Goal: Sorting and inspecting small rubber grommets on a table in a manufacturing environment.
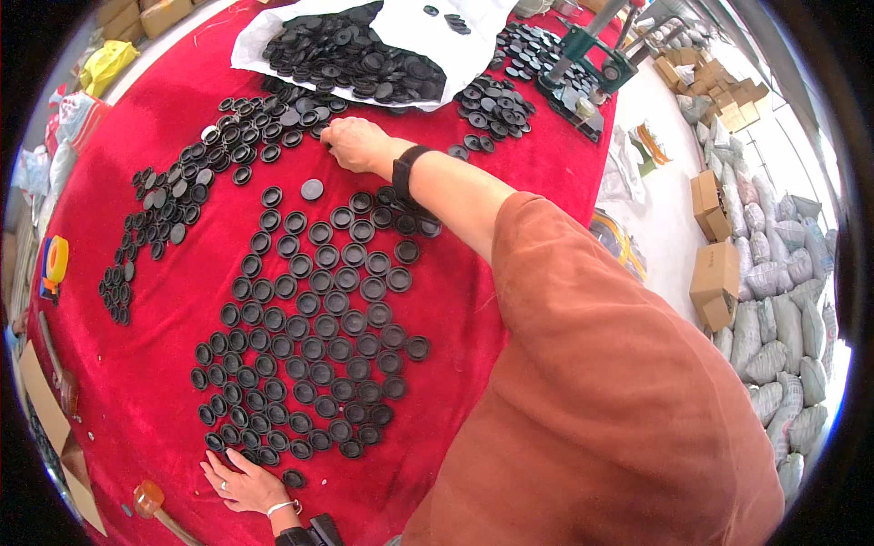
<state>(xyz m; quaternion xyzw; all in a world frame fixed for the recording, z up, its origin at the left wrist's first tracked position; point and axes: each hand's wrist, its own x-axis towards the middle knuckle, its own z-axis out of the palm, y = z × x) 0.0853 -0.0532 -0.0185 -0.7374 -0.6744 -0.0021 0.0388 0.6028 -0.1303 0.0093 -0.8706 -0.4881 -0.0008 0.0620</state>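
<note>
Round black plastic caps (320,373), most with the hollow side up, lie in a broad single-layer group on a red cloth (164,382). My left hand (241,482), with a ring and a bracelet, rests at the group's near edge, fingers stretched out against the nearest caps. A dark band circles my right wrist; that arm crosses over the group's far right part. My right hand (357,146) is at the near edge of a loose band of caps (182,182), fingers pinched together. Whether a cap is between its fingertips is hidden.
A white sack (469,59) spills many black discs at the far side. Beyond my right arm are a small disc heap (496,107) and a green hand press (587,55). A mallet (150,500) and yellow tape roll (56,262) lie left. Cardboard boxes (715,282) and stacked sacks (765,346) stand right.
</note>
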